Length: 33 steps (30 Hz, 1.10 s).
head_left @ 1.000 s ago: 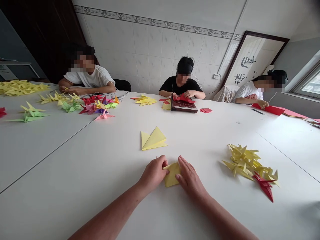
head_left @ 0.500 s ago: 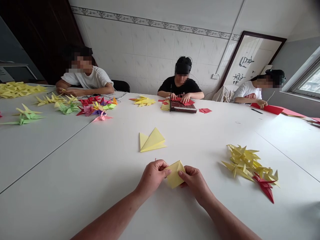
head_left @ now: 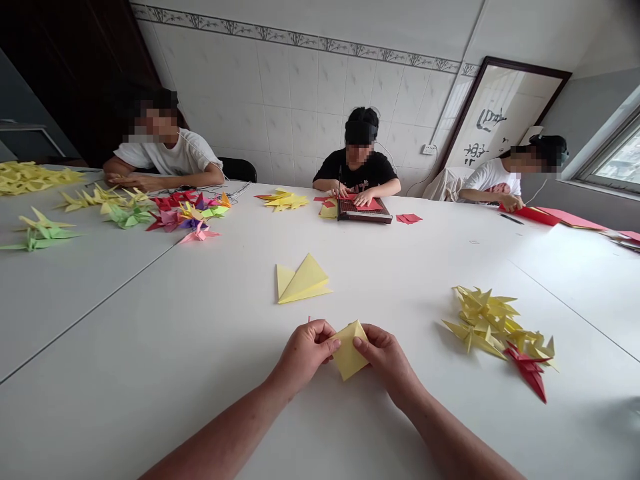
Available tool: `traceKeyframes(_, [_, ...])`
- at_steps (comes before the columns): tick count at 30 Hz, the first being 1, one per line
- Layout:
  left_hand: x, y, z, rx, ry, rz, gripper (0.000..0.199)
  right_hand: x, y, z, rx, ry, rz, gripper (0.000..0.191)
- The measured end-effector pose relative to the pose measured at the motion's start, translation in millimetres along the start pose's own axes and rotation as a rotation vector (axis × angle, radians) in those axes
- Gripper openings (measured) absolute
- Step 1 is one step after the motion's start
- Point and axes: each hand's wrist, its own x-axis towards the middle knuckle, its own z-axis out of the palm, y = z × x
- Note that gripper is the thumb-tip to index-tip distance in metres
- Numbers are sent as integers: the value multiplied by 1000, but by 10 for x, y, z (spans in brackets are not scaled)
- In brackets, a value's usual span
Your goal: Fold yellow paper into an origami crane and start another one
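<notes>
Yellow folded paper [head_left: 349, 351] sits pinched between both hands, its long axis running roughly front to back; left hand [head_left: 304, 353] and right hand [head_left: 386, 358] both grip its side corners, about equally near.

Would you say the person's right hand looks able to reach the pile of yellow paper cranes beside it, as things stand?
Probably yes. The right hand holds the folded yellow paper, so it would need to let go, but nothing stands on the white table between it and the yellow paper cranes.

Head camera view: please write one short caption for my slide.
Left hand and right hand hold folded yellow paper at a white table, near yellow origami cranes.
</notes>
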Motion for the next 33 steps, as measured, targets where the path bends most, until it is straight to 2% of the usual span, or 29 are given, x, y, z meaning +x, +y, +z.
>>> traceKeyframes(7, [-25,31,2,16,-14,-5,20,43,-3,-34,-21,-15,20,45])
traceKeyframes(14, [-47,92,47,8,-25,-14,20,52,-53,-80,-72,-108,50,44])
traceKeyframes(23, [-45,23,48,-91,-40,-63,21,45,-44,-55,-95,-47,83,45])
traceKeyframes(29, [-52,22,21,-77,-34,-69,24,9,-68,-35,21,-116,108,42])
traceKeyframes(33, [-57,36,8,-90,-68,-94,25,10,-71,-17,-42,-52,95,38])
